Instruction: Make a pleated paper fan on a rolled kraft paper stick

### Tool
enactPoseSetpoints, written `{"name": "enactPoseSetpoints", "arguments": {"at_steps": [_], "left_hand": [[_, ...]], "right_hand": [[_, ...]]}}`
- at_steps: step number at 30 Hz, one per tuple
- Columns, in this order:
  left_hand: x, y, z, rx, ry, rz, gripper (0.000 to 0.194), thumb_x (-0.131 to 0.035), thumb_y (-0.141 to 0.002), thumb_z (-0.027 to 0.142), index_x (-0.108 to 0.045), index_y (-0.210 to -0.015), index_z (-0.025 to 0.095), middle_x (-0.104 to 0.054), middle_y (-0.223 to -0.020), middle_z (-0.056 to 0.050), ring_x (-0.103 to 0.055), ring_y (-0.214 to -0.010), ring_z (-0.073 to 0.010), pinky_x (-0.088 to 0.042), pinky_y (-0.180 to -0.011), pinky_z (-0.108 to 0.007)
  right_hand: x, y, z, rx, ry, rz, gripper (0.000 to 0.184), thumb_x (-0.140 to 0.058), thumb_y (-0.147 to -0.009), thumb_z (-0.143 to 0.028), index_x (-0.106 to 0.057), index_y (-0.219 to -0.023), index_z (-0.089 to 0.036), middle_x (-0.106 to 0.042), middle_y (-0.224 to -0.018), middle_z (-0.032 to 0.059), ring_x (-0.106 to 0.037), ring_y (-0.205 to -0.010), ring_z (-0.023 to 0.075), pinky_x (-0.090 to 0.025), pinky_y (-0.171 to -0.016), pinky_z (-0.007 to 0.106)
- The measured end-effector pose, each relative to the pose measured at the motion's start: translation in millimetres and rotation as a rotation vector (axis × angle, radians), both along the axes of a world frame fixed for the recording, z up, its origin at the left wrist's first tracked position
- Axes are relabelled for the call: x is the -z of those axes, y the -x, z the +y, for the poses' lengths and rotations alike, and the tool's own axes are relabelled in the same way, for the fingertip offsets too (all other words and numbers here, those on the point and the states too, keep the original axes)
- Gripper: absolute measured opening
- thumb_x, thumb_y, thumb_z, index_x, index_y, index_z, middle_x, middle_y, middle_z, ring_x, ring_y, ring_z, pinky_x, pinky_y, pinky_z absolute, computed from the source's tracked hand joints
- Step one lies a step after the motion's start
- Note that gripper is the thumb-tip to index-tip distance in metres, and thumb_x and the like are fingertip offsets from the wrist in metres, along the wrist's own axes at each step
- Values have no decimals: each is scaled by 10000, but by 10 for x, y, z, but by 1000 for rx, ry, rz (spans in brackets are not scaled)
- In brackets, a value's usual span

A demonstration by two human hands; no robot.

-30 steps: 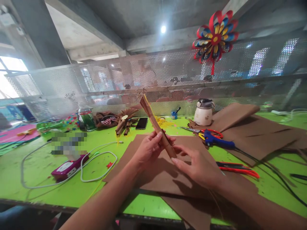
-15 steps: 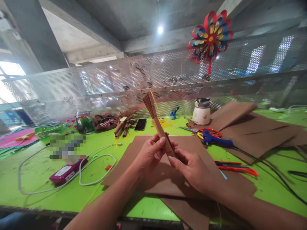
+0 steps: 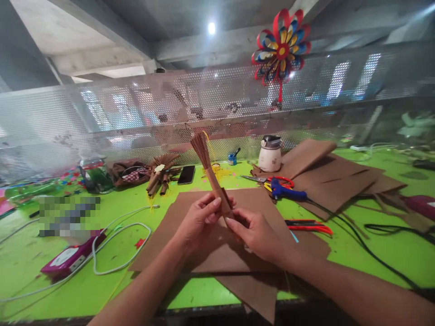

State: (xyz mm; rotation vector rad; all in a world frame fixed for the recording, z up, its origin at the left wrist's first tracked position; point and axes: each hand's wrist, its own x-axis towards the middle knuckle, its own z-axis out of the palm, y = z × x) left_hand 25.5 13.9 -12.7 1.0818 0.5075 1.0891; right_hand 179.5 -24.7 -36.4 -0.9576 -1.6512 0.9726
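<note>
A brown paper bundle point(image 3: 211, 174), shaped like a small broom with a fringed, pleated top and a yellow string at its tip, stands tilted to the left between my hands. My left hand point(image 3: 203, 215) is closed round its middle, thumb in front. Lower down, my right hand point(image 3: 253, 231) pinches the bottom end between thumb and fingers. Beneath both hands lie brown paper sheets point(image 3: 166, 231). To the right of my right hand is a red-handled cutter point(image 3: 311, 226).
Behind to the right are a blue glue gun point(image 3: 288, 192), scissors point(image 3: 268, 180), a white flask point(image 3: 270, 156) and more brown paper point(image 3: 340, 181). At left sit a purple power strip point(image 3: 70, 258) and a looped white cable point(image 3: 117, 271). A phone point(image 3: 186, 174) lies farther back, before a perforated screen point(image 3: 142, 104).
My view has turned to the right, so the table things sit farther left. The bundle has tilted more upright. My right hand has closed in on its lower end.
</note>
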Motion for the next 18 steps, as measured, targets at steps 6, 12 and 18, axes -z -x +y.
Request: {"name": "enactPoseSetpoints", "arguments": {"at_steps": [6, 12, 18], "left_hand": [[-20, 19, 24, -33, 85, 42, 200, -668, -778, 200, -659, -963, 125, -703, -926, -90, -663, -833, -169, -517, -774, -266], [-41, 80, 114, -90, 103, 78, 234, -681, -770, 234, -661, -972, 117, -702, -983, -116, -657, -913, -180, -495, -819, -250], [5, 98, 113, -62, 157, 72, 245, -675, -776, 260, -661, -983, 129, -696, -996, -126, -650, -896, -179, -497, -765, -254]], "right_hand": [[-127, -95, 56, -33, -127, -155, 213, -565, -839, -276, -675, -964, -144, -695, -941, 67, -613, -845, 174, -481, -748, 275], [-403, -794, 544, 314, -261, -687, 235, -503, -871, -293, -687, -916, -154, -689, -943, 76, -604, -860, 165, -450, -782, 270], [-142, -1593, 989, 402, -90, -1150, 171, -617, -657, -144, -696, -808, -151, -684, -866, 89, -581, -865, 220, -400, -745, 265]]}}
